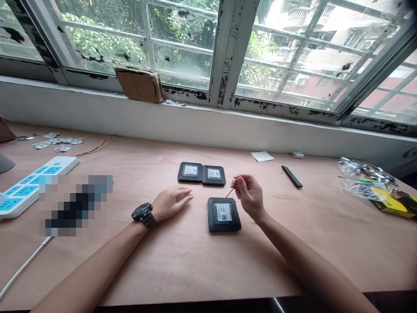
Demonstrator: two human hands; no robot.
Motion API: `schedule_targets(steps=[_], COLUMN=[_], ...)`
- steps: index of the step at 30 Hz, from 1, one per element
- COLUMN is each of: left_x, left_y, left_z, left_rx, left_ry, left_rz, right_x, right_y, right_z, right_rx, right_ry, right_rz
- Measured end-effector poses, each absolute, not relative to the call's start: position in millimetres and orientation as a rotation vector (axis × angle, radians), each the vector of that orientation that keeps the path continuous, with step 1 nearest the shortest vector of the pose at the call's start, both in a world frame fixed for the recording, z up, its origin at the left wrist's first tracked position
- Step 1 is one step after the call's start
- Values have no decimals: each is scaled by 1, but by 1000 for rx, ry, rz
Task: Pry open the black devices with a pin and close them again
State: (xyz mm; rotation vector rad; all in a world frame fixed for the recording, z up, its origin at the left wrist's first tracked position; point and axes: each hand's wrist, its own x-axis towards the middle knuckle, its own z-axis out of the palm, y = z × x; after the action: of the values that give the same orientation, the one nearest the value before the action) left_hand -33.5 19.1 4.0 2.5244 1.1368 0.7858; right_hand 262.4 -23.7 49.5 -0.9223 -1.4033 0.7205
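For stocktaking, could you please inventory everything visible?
cases: three, black, centre
thin tool: one, dark, held
power strip: one, white, left
pixelated item: uncertain, dark, left
small pieces: several, white, left
cord: one, reddish, left
cardboard piece: one, brown, back
papery square: one, white, back
small block: one, white, back
flat bar: one, black, right
packaging: several, clear, right
carton: one, yellow and black, right
table: one, brown, below
window frames: several, whitish, back
watch: one, black, left wrist
left hand: one, bare, centre
right hand: one, bare, holding thin tool
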Motion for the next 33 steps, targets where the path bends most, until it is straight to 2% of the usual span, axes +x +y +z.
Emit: schedule_targets(steps=[12, 18, 22, 29, 33], left_x=[-36, -36, -36, -8, 13], left_y=[20, 21, 20, 3, -20], left_z=[1, 1, 2, 6, 6], left_rx=[2483, 2492, 2530, 2670, 2832], left_ry=[1113, 1116, 1117, 942, 710], left_rz=[780, 771, 767, 763, 655], right_x=[237, 241, 247, 309, 358], right_y=[-10, -17, -14, -8, -11], right_z=[26, 37, 50, 49, 25], right_rx=[-911, -859, -820, -912, -1078], right_ry=[-1568, -1689, -1565, -1396, -1621], right_rz=[895, 965, 955, 551, 184])
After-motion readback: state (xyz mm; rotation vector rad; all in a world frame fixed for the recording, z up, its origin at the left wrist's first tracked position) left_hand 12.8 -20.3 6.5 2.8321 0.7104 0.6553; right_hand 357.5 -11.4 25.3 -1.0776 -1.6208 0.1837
